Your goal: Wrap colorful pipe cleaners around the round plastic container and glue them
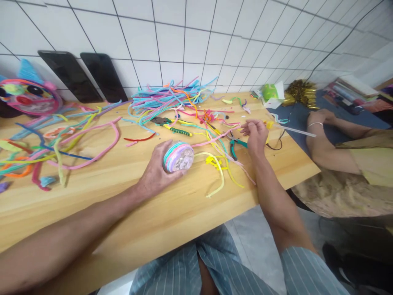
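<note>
My left hand is wrapped round a short round piece banded in teal, pink and lilac fuzzy stems, its whitish end facing me. From that piece a pink pipe cleaner stretches to the right, its far end pinched in the fingers of my right hand. A pale yellow pipe cleaner curves over the wood just right of the round piece. Beside my right hand lie teal-handled pliers. Farther back are pliers with yellow-green handles, and a bent bundle of yellow stems lies nearer.
A heap of pipe cleaners lies by the tiled wall; more loose stems cover the left. Two dark phones lean there beside a decorated face craft. At right sits another person, arms over a blue surface.
</note>
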Available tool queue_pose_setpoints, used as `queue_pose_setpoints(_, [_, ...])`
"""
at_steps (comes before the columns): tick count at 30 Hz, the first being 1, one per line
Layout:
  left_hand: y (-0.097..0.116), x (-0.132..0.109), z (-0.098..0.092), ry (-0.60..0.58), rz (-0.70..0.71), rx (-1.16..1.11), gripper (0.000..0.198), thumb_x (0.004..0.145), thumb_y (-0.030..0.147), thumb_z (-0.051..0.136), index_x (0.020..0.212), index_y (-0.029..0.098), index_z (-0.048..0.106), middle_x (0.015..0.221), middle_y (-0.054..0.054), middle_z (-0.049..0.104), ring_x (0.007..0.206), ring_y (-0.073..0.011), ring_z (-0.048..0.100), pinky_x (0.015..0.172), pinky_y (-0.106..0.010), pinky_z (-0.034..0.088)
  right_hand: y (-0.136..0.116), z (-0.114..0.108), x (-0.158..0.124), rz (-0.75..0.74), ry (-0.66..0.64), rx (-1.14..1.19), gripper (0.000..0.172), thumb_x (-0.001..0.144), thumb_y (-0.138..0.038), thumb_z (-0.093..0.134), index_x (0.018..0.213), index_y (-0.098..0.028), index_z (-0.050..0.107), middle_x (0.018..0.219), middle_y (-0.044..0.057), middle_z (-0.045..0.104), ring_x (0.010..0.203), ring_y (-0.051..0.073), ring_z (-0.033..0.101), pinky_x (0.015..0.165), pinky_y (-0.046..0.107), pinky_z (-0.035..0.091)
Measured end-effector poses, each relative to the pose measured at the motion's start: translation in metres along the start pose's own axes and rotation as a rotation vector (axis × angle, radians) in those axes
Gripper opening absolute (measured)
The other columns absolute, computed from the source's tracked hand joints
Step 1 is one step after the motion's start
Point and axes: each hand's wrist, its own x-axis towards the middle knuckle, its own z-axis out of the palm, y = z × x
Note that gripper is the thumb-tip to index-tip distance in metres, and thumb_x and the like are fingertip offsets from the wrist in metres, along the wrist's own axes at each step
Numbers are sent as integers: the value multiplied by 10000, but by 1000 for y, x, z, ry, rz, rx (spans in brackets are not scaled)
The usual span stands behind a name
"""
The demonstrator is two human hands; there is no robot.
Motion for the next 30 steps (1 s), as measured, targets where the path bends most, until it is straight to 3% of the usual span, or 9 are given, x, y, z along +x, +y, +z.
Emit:
queue_pose_setpoints(5, [1,0,-2,-1,4,6,983,880,520,900,1665,271,364,1673,-167,528,1606,-378,545,1359,-608,479,-6,-5,6,-13,-47,-148,187,989,-431,595,952,-260,661,817,0,764,681,159,698,640,294,538])
queue_pose_setpoints(8, [1,0,-2,3,15,3,985,874,512,907,1663,272,367,1668,-168,533,1599,-380,552,1349,-614,488,-24,-23,7,-42,-114,-272,127,891,-369,745,878,-250,700,793,-8,759,719,177,682,703,322,550])
queue_pose_setpoints(10, [1,0,-1,6,22,-3,984,871,498,909,1662,270,370,1665,-171,537,1593,-383,558,1343,-617,494,-37,-42,1,-95,-201,-459,88,833,-293,808,826,-243,737,784,0,759,753,192,681,755,343,541])
queue_pose_setpoints(13, [2,1,1,21,25,-11,965,873,492,906,1657,273,386,1651,-169,554,1574,-381,580,1329,-609,514,-49,-71,-19,-198,-421,-956,38,886,-257,773,870,-253,808,868,34,785,826,219,709,764,353,494])
queue_pose_setpoints(17, [4,2,0,28,35,-20,967,860,513,916,1648,284,405,1626,-160,583,1551,-375,602,1317,-603,533,-45,-85,-49,-173,-516,-1168,101,937,-274,749,952,-262,849,1007,81,819,929,263,742,716,348,429])
queue_pose_setpoints(23, [5,3,-1,1,32,-7,966,868,496,909,1654,287,386,1643,-158,563,1569,-381,583,1323,-611,520,-35,-70,-64,-161,-511,-1272,261,1032,-246,572,991,-203,827,1096,157,826,932,277,736,679,360,363])
queue_pose_setpoints(27, [4,2,1,19,57,-16,941,890,480,896,1654,275,387,1632,-169,567,1561,-385,591,1316,-616,528,-42,-65,-65,-180,-456,-1275,157,959,-216,616,910,-200,765,982,135,809,837,255,702,661,353,335])
queue_pose_setpoints(30, [4,2,3,23,58,-25,932,898,467,893,1654,268,387,1625,-171,573,1558,-379,598,1309,-600,541,-52,-63,-50,-225,-379,-1218,155,967,-223,587,858,-233,698,916,98,769,853,263,688,693,366,382])
